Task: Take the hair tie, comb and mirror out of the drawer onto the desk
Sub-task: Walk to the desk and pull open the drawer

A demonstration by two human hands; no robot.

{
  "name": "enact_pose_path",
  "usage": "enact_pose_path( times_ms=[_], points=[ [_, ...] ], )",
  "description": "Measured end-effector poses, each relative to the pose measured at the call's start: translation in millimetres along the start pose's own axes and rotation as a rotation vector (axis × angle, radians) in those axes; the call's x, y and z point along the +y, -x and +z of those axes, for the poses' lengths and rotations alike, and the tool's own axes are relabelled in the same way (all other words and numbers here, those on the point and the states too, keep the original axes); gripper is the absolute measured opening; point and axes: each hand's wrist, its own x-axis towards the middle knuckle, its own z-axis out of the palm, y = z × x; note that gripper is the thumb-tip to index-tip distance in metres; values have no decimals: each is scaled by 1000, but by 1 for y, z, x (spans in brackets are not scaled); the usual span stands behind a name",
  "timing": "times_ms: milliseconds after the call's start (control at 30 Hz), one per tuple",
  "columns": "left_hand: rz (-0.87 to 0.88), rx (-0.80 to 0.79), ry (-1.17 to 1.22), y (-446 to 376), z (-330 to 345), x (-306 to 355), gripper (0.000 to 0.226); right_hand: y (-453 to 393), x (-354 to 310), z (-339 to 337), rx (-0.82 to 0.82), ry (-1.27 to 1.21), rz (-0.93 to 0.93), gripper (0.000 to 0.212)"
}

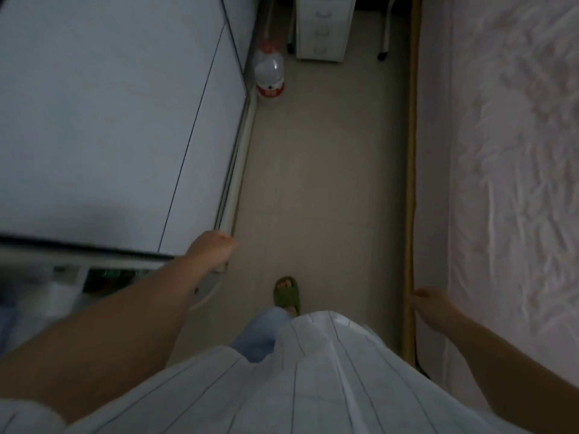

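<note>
A white drawer unit [322,26] with three shut drawers stands on the floor at the far end of the aisle. The hair tie, comb and mirror are not in view, and neither is a desk top. My left hand [213,249] is curled into a loose fist beside the corner of a white wardrobe [103,126], with nothing seen in it. My right hand [434,305] hangs low beside the wooden bed rail [413,170], thumb apart from the fingers and holding nothing.
I stand in a narrow tiled aisle [326,170] between the wardrobe on the left and a bed with a pale cover [513,158] on the right. A large water bottle [269,77] stands on the floor by the wardrobe's far corner. My foot in a green slipper [286,292] is ahead.
</note>
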Motion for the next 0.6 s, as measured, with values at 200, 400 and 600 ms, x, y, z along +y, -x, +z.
enact_pose_path(
  times_ms=[200, 400, 600],
  points=[
    [84, -71, -103, -78, -66, 92, 22, -50, -85, -63, 9, -18, 12, 34],
    [43, -93, -175, -141, -90, 169, 27, -137, -152, -144, -70, 77, -30, 30],
    [-25, -23, -63, -196, -136, 265, 15, -218, -223, -276, -34, 50, -24, 35]
  ],
)
